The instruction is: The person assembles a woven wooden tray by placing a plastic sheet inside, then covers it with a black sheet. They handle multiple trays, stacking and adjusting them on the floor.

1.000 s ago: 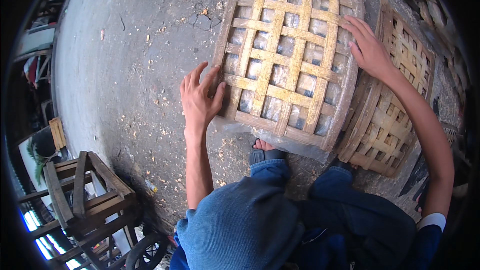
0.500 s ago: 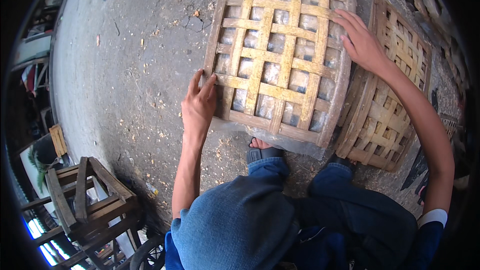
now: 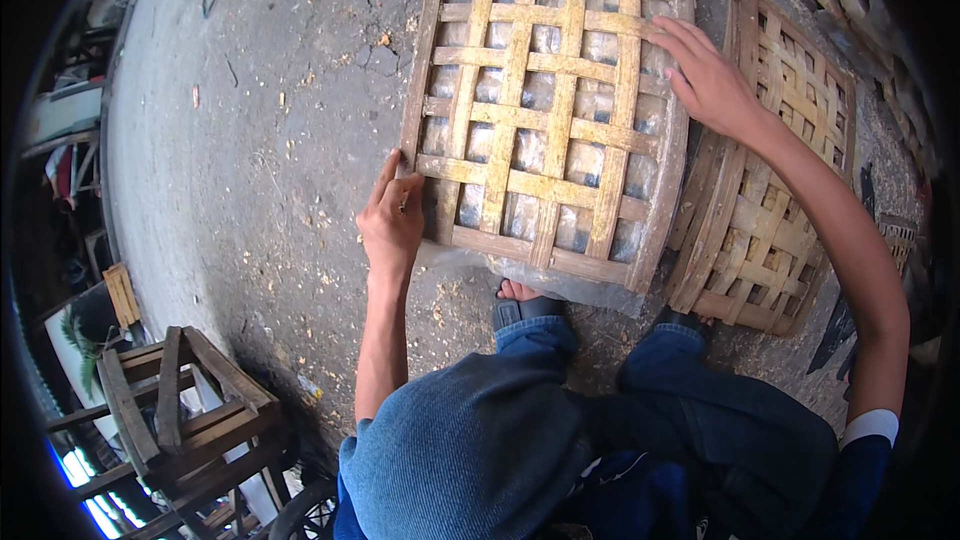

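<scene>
In front of me lies a large rectangular panel of woven bamboo strips [image 3: 515,115] with a wooden frame, and clear plastic film shows through its gaps. At its left edge is my left hand [image 3: 390,225]; one finger points along the frame and the others are bent. A small dark thing shows at those bent fingers, too small to name. My right hand [image 3: 712,85] lies on the panel's right side, fingers stretched over the lattice and frame. Below the near edge, a sheet of clear plastic [image 3: 580,285] sticks out over my feet.
A second woven bamboo panel [image 3: 770,210] leans at the right, beside the first. Lower left stands a wooden slatted stool-like frame [image 3: 190,410], with a dark wheel [image 3: 305,510] near it. Wood shavings litter the concrete floor [image 3: 280,140]. Wood scraps [image 3: 850,15] line the far right.
The panel sits slightly further left in the view. My left hand's fingers have bent more at the frame's edge. My right hand has shifted slightly left and remains on the panel's right side.
</scene>
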{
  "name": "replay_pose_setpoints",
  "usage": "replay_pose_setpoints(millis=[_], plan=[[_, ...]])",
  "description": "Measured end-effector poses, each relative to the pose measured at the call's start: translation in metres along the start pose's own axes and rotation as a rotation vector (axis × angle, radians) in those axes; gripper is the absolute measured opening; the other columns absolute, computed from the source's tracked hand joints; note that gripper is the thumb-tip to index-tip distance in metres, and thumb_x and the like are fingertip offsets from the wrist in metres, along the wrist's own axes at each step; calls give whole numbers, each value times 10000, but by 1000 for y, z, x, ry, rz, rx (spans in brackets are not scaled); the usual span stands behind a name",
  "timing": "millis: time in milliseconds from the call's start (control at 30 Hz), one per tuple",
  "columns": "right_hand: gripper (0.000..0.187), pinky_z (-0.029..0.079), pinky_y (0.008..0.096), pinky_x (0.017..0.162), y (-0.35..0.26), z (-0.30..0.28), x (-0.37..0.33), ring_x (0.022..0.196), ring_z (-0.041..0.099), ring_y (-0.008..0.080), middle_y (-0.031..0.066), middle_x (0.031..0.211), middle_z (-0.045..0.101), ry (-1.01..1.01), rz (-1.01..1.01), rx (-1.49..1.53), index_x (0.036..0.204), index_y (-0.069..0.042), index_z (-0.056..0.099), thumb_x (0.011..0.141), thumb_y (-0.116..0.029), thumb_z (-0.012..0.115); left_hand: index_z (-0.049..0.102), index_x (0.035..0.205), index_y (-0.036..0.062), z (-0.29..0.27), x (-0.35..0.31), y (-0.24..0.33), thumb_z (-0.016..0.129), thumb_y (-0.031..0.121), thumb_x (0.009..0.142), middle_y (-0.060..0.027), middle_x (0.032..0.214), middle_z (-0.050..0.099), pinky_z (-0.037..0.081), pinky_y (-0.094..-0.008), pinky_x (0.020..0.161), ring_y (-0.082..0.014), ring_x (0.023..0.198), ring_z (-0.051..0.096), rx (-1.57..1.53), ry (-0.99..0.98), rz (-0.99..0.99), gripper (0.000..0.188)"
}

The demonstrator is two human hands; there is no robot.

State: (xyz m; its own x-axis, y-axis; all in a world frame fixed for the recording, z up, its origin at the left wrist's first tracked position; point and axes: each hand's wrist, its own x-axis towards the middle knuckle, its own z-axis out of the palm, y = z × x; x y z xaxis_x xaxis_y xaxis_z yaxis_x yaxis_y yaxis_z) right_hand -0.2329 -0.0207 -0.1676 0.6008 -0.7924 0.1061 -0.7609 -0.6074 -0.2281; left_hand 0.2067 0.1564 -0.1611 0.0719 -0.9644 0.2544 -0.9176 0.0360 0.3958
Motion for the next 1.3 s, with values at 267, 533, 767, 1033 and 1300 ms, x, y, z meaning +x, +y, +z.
replay_pose_setpoints(millis=[267,533,767,1033,1300], plan=[[468,464,469,1128,-1,-7,-4,1459,406,327,133,1590,398,-47,57,25,1455,-58,462,992,-106,509,684,1027,15,-29,0,-76,704,45,977,-160,1035,748,608,-331,860,-188,914,745,-1123,236,-513,62],[480,484,476,1119,-4,-4,2,1471,393,312,129,1608,379,-69,37,12,1488,-67,447,1016,-145,484,688,1297,35,-30,-11,-111,605,170,1002,-193,1313,676,494,-490,1048,-371,1208,645,390,21,-267,335],[536,212,514,1278,-34,-22,-1,1545,263,312,168,1648,305,-52,18,-177,1495,-45,454,1016,-254,575,528,1483,104,9,6,55,615,291,995,-196,1582,422,271,-552,1214,-395,1469,383,64,-136,102,530],[721,100,542,1293,-146,1,-44,1586,165,259,98,1704,227,-448,-574,107,1589,-185,373,1003,-581,511,486,1543,173,43,-18,94,524,490,990,-192,1657,321,69,-598,1251,-390,1551,241,176,-333,201,639],[717,93,576,1276,58,-54,26,1581,121,346,176,1699,155,-305,328,-393,1633,-142,219,1061,-542,381,523,1513,164,41,-15,98,537,425,984,-195,1645,346,54,-565,1260,-381,1543,270,182,-318,220,590]])
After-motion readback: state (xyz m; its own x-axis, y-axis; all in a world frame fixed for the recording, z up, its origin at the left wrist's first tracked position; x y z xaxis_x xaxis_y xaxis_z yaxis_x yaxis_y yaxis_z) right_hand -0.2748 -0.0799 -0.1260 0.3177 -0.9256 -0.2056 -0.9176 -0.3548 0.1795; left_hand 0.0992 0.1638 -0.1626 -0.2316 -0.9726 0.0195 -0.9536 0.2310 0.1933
